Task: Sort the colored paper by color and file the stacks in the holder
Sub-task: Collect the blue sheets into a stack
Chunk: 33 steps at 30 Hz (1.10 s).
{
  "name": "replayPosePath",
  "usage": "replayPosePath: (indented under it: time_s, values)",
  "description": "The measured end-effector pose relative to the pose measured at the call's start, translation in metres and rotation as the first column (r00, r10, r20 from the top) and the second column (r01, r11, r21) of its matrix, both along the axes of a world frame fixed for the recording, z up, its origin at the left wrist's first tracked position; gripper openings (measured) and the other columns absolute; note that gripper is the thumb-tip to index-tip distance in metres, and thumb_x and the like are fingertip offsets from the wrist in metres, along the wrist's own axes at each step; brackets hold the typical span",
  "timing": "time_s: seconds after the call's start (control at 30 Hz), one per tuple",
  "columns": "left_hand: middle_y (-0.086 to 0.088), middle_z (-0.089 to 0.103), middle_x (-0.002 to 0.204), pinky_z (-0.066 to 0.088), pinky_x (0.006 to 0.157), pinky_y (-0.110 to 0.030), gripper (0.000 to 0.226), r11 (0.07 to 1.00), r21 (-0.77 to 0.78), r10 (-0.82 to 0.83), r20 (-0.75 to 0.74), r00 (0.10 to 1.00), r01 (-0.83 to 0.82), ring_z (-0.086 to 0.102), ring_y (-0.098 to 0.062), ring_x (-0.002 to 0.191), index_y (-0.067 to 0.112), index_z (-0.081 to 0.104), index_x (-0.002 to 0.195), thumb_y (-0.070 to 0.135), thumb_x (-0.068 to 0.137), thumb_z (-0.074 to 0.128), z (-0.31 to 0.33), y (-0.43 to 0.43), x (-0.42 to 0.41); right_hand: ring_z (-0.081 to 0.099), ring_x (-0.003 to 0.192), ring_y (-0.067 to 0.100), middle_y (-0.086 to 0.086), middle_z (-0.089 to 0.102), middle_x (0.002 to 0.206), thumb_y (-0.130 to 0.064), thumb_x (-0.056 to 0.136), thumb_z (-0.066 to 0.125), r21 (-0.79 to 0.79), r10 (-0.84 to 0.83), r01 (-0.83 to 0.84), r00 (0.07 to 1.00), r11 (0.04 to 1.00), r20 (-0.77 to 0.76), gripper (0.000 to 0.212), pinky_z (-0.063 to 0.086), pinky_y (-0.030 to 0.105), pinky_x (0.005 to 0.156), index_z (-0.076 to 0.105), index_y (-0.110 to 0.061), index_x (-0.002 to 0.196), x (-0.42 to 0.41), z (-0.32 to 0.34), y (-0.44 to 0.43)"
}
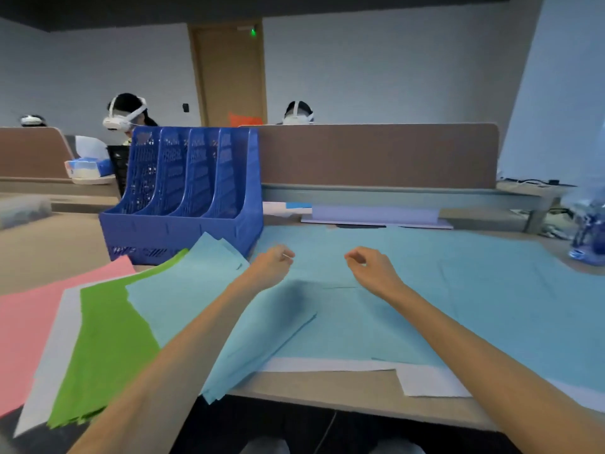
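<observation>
- Both hands hover over the blue sheets: left hand (273, 258) and right hand (368, 262) loosely curled, apparently holding nothing.
- Blue paper (409, 290) is spread across the table (327, 393); pink (23, 322), green (104, 339) and a light blue stack (183, 306) fan out at left.
- The blue holder (183, 198) looks empty.
- Risk: the overhanging stacks could slide off the table edge if an arm nudges them, mixing colors.
</observation>
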<state>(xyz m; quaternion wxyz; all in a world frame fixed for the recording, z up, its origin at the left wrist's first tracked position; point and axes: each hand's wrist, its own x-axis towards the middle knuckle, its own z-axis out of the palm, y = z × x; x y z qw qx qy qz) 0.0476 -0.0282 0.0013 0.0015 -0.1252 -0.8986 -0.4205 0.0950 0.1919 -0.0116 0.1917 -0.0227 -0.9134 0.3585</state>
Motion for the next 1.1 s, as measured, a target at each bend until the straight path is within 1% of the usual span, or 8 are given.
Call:
replayPosePath:
  time_s: [0.17, 0.3, 0.4, 0.5, 0.6, 0.77, 0.93, 1.1]
  values:
    - [-0.018, 0.046, 0.140, 0.038, 0.096, -0.034, 0.042, 0.871, -0.491, 0.009, 0.019, 1.000, 0.001, 0.048, -0.034, 0.123, 0.009, 0.038, 0.136, 0.028, 0.099, 0.034, -0.012, 0.027, -0.030, 0.052, 0.123, 0.019, 0.002, 0.061, 0.129, -0.023, 0.096, 0.051, 0.125, -0.026, 0.016, 0.997, 0.992, 0.074, 0.029, 0.037, 0.027, 0.100, 0.064, -0.014, 0.120, -0.008, -0.019, 0.038]
    - [-0.022, 0.043, 0.140, 0.039, 0.097, -0.038, 0.048, 0.808, -0.582, 0.144, 0.041, 0.989, -0.093, 0.045, -0.038, 0.125, 0.003, 0.035, 0.133, 0.035, 0.098, 0.034, -0.020, 0.029, -0.041, 0.036, 0.137, 0.020, 0.002, 0.045, 0.146, -0.040, 0.097, 0.046, 0.355, -0.056, -0.007, 0.984, 0.935, 0.167, 0.045, 0.029, 0.035, 0.112, 0.050, -0.017, 0.136, -0.007, -0.032, 0.045]
    - [-0.020, 0.034, 0.148, 0.033, 0.106, -0.040, 0.060, 0.780, -0.621, 0.174, 0.097, 0.980, -0.077, 0.035, -0.037, 0.135, 0.005, 0.027, 0.143, 0.044, 0.098, 0.033, -0.020, 0.026, -0.048, 0.016, 0.147, 0.019, 0.001, 0.022, 0.159, -0.055, 0.096, 0.035, 0.510, -0.083, -0.080, 0.954, 0.857, 0.288, 0.061, 0.016, 0.044, 0.118, 0.035, -0.022, 0.147, -0.004, -0.031, 0.042]
    - [-0.017, 0.033, 0.149, 0.033, 0.108, -0.039, 0.060, 0.784, -0.620, 0.146, 0.132, 0.981, -0.033, 0.034, -0.036, 0.135, 0.006, 0.027, 0.144, 0.044, 0.098, 0.033, -0.018, 0.029, -0.049, 0.005, 0.149, 0.018, -0.001, 0.009, 0.162, -0.063, 0.095, 0.026, 0.543, -0.102, -0.144, 0.912, 0.827, 0.398, 0.069, 0.007, 0.049, 0.118, 0.021, -0.025, 0.152, -0.004, -0.028, 0.039]
    - [-0.017, 0.038, 0.147, 0.035, 0.103, -0.036, 0.053, 0.804, -0.595, 0.105, 0.123, 0.987, -0.012, 0.039, -0.034, 0.131, 0.008, 0.031, 0.142, 0.038, 0.099, 0.032, -0.016, 0.036, -0.047, 0.005, 0.149, 0.020, 0.001, 0.009, 0.162, -0.070, 0.091, 0.023, 0.552, -0.139, -0.127, 0.900, 0.824, 0.414, 0.075, 0.008, 0.051, 0.117, 0.019, -0.027, 0.152, -0.007, -0.025, 0.039]
    - [-0.008, 0.024, 0.157, 0.023, 0.111, -0.033, 0.054, 0.864, -0.498, -0.012, 0.124, 0.992, 0.073, 0.027, -0.027, 0.142, 0.014, 0.019, 0.151, 0.035, 0.102, 0.029, -0.010, 0.052, -0.037, 0.002, 0.149, 0.021, 0.000, 0.006, 0.162, -0.082, 0.082, 0.024, 0.519, -0.143, -0.132, 0.878, 0.844, 0.456, 0.089, 0.007, 0.054, 0.117, 0.016, -0.030, 0.153, -0.010, -0.021, 0.032]
    - [-0.017, 0.031, 0.150, 0.037, 0.105, -0.036, 0.060, 0.896, -0.435, 0.178, 0.158, 0.971, -0.093, 0.038, -0.034, 0.133, 0.004, 0.015, 0.148, 0.035, 0.100, 0.033, -0.009, 0.044, -0.047, -0.006, 0.149, 0.017, -0.004, -0.001, 0.162, -0.081, 0.082, 0.030, 0.517, -0.075, -0.193, 0.888, 0.834, 0.454, 0.091, 0.000, 0.055, 0.117, 0.008, -0.031, 0.154, -0.010, -0.020, 0.025]
    - [-0.015, 0.030, 0.149, 0.036, 0.099, -0.032, 0.059, 0.928, -0.342, 0.225, 0.192, 0.955, -0.150, 0.037, -0.031, 0.132, -0.002, 0.012, 0.148, 0.024, 0.101, 0.035, -0.005, 0.039, -0.056, -0.010, 0.148, 0.013, -0.008, -0.005, 0.162, -0.076, 0.086, 0.030, 0.516, 0.082, -0.348, 0.879, 0.783, 0.469, 0.082, -0.006, 0.055, 0.117, 0.009, -0.035, 0.153, -0.021, -0.016, 0.009]
